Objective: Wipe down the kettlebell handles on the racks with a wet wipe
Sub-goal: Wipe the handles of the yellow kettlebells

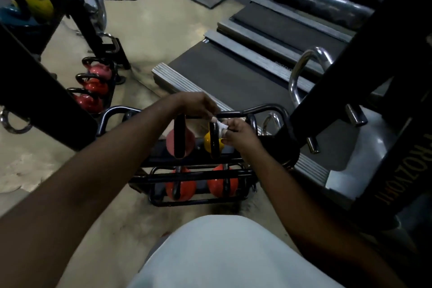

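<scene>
Small black rack [201, 176], two tiers. Wet wipe [221, 125] lies against the top of the yellow kettlebell's handle [214, 140] on the upper tier. Right hand [238, 134] pinches the wipe from 3 o'clock. Left hand [198, 104] pinches its edge from 11 o'clock, fingers curled. Pink kettlebell [180, 141] sits at 9 o'clock of the yellow one, and two orange kettlebells [181, 187] sit at 6 o'clock on the lower tier.

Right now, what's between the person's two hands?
A white wet wipe, pinched by the left hand and right hand over the yellow kettlebell's handle, seen in the head view.
</scene>
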The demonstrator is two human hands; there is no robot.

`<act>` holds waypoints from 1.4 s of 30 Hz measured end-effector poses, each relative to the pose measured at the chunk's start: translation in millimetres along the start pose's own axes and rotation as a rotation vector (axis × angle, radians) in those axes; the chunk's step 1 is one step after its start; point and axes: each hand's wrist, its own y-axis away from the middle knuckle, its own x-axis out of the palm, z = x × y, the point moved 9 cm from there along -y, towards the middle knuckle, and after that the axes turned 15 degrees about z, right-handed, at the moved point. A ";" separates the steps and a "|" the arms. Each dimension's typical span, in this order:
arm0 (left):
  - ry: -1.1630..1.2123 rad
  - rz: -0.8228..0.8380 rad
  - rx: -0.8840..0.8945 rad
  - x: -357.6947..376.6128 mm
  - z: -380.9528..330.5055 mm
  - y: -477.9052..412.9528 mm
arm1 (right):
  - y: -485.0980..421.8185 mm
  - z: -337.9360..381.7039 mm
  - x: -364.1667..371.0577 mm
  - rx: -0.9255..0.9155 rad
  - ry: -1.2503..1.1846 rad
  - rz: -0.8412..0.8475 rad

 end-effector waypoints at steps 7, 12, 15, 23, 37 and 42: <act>-0.106 0.067 0.019 -2.4 13.6 -25.9 | 16.8 2.0 9.7 -0.126 0.044 -0.207; -0.074 0.049 0.111 0.3 11.6 -28.7 | 60.8 12.8 23.7 -0.319 0.451 -0.334; -0.064 0.008 0.167 4.3 1.0 -25.8 | 69.1 36.7 51.7 -0.430 1.039 -0.451; -0.164 0.001 0.176 5.8 -18.4 -36.9 | 49.1 21.7 72.5 -0.301 1.484 -0.497; -0.093 0.040 0.189 -0.9 -7.7 -38.2 | 83.9 -18.1 42.4 -0.200 0.693 -0.547; -0.074 0.042 0.164 -1.6 0.8 -35.9 | 77.4 -47.4 27.4 -0.082 0.301 -0.393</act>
